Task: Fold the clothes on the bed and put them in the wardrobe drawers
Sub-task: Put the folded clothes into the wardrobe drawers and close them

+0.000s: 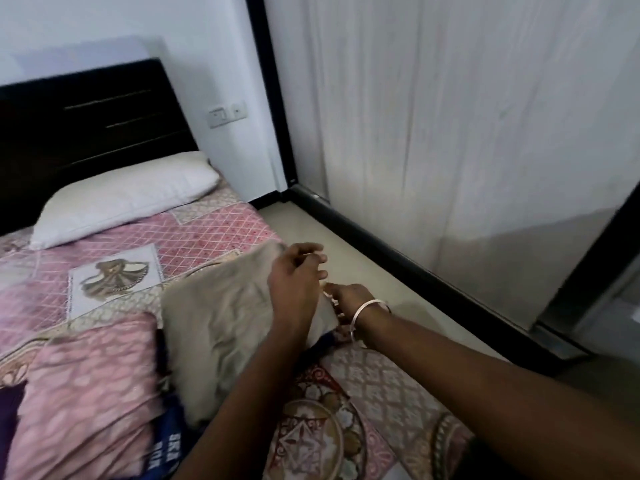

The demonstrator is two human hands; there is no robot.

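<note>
At the bed's (pixel 214 233) right edge, our left hand (pixel 294 282) hovers slack over the beige garment (pixel 221 327) while our right hand (pixel 349 299) pinches its hem.

A dark wooden headboard (pixel 86 116) stands against a pale wall (pixel 121 26), a white pillow (pixel 128 199) lying just below it. By the headboard's corner sits a switch plate (pixel 227 114). Cream floor tiles (pixel 349 258) run beside a grey-white sliding panel (pixel 450 133) on a black track (pixel 415 275).
</note>
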